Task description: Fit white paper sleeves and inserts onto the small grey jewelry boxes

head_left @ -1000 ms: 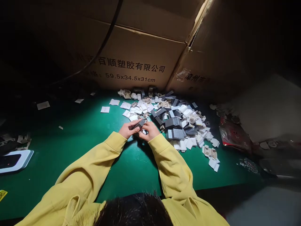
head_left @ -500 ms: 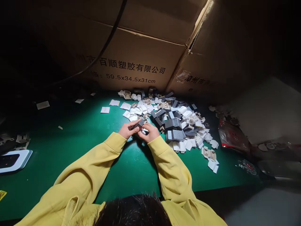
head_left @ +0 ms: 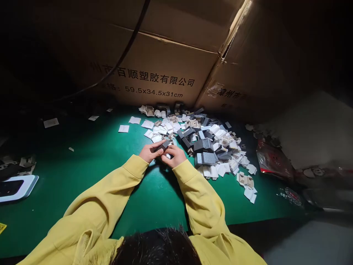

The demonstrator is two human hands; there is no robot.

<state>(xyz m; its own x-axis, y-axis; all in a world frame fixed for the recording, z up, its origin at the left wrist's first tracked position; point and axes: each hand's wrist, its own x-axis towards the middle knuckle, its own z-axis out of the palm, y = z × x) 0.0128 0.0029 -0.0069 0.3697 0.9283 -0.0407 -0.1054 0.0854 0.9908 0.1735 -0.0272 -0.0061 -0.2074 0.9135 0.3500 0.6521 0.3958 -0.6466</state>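
Dark boxes (head_left: 209, 157) and white papers (head_left: 206, 171) (jumbled) crowd the right hand (head_left: 176, 156).

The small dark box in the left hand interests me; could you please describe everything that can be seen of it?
The small dark box looks dark grey and straight-edged, perhaps of card or plastic. It slants in the picture, its farther end up and to the right. The left hand grips it over the green table, covering its nearer end. The right hand is close beside it; whether they touch is unclear, as is whether the box is open.
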